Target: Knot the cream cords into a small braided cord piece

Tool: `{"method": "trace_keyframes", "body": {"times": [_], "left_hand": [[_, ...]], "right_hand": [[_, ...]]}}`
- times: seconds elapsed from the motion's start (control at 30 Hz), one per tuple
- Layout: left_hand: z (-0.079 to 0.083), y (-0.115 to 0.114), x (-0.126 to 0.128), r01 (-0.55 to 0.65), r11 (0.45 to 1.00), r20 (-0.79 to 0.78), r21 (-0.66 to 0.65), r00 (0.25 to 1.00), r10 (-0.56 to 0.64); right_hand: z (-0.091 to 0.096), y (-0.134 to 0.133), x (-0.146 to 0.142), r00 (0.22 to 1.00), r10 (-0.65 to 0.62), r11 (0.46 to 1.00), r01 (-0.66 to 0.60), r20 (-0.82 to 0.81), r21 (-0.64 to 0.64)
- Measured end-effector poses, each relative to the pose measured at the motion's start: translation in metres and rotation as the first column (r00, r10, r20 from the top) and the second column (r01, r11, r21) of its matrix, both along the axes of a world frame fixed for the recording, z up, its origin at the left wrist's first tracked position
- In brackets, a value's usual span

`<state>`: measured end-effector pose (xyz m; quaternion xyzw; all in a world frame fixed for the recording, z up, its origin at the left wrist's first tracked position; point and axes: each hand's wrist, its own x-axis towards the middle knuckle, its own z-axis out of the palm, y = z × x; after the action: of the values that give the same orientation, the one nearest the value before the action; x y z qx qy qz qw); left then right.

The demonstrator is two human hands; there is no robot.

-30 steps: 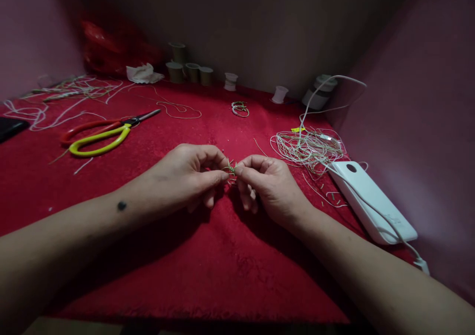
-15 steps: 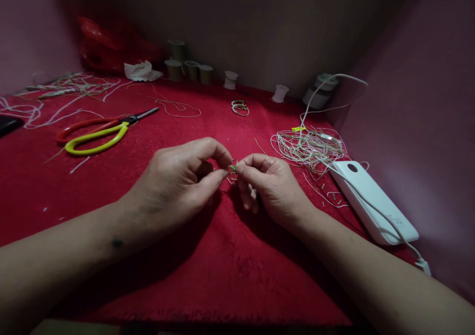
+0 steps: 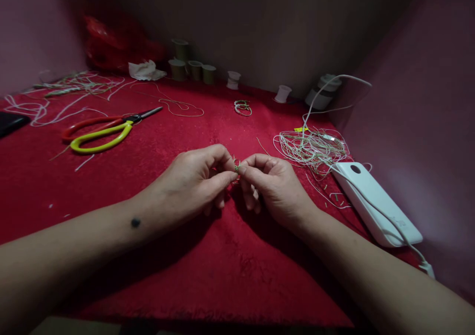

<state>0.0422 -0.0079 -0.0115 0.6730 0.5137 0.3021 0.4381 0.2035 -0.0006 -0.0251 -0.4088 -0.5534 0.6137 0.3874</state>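
A small piece of knotted green cord [image 3: 236, 167] is pinched between my two hands above the red cloth [image 3: 237, 265]. My left hand [image 3: 202, 179] grips it between thumb and forefinger from the left. From the right, my right hand [image 3: 269, 181] pinches the same piece, its other fingers curled beneath. Short thread ends stick out of the knot; most of it is covered by fingertips. Farther back on the cloth lies a finished-looking pair of corded loops [image 3: 243, 108].
Scissors with red and yellow handles [image 3: 102, 134] lie at left, near loose white cords [image 3: 55, 97]. Several thread spools [image 3: 195, 70] stand at the back. At right are a tangled cord pile [image 3: 313, 147] and a white power bank [image 3: 378, 204] with its cable. A dark object [image 3: 13, 123] sits far left.
My left hand has rotated and its fingers have shifted slightly right, closer to my right hand. The whole view has moved a little. Both hands keep hold of the cord.
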Motion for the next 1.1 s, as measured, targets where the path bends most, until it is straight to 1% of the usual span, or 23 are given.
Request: {"method": "trace_keyframes", "body": {"times": [0.2, 0.27, 0.3, 0.37, 0.47, 0.53, 0.63, 0.77, 0.87, 0.97, 1.1], "left_hand": [[0.002, 0.000, -0.004, -0.010, 0.991, -0.094, 0.136, 0.995, 0.023], [0.006, 0.000, -0.004, -0.022, 0.992, -0.101, 0.128, 0.994, 0.036], [0.007, 0.000, -0.004, -0.032, 0.995, -0.096, 0.098, 0.995, 0.041], [0.011, 0.001, -0.003, -0.048, 0.999, -0.070, -0.009, 0.996, 0.047], [0.012, 0.003, -0.003, -0.047, 0.981, -0.001, -0.188, 0.999, 0.048], [0.011, 0.004, -0.004, -0.026, 0.969, 0.065, -0.247, 0.997, 0.043], [0.007, 0.006, -0.005, -0.017, 0.963, 0.137, -0.269, 0.989, 0.056], [0.007, 0.005, -0.004, -0.038, 0.974, 0.125, -0.223, 0.990, 0.067], [0.009, 0.003, 0.000, -0.052, 0.989, 0.081, -0.142, 0.995, 0.064], [0.011, 0.000, 0.003, -0.034, 0.998, 0.060, -0.049, 0.997, 0.037], [0.011, -0.003, 0.004, -0.048, 0.999, 0.053, 0.025, 0.998, 0.047]], "right_hand": [[0.001, 0.000, 0.000, 1.000, -0.016, 1.000, 0.016, 0.021, 0.003], [0.001, 0.000, 0.000, 0.999, -0.020, 1.000, 0.020, 0.028, 0.004], [0.001, -0.001, 0.000, 0.999, -0.019, 1.000, 0.019, 0.030, 0.007], [0.001, -0.001, -0.001, 0.999, -0.021, 1.000, 0.020, 0.042, 0.018], [0.000, -0.001, -0.002, 0.998, -0.026, 0.999, 0.023, 0.053, 0.041], [-0.001, -0.001, -0.002, 0.999, -0.022, 0.999, 0.019, 0.049, 0.050], [-0.001, 0.000, -0.002, 0.999, -0.006, 0.999, 0.004, 0.045, 0.032], [0.000, 0.001, 0.000, 1.000, 0.026, 1.000, -0.026, 0.014, 0.003], [0.000, 0.001, 0.002, 0.998, 0.046, 0.999, -0.047, -0.034, -0.008], [-0.001, 0.002, 0.003, 0.998, 0.040, 0.999, -0.041, -0.051, -0.027], [-0.002, 0.003, 0.005, 0.996, 0.041, 0.997, -0.045, -0.082, -0.056]]}}
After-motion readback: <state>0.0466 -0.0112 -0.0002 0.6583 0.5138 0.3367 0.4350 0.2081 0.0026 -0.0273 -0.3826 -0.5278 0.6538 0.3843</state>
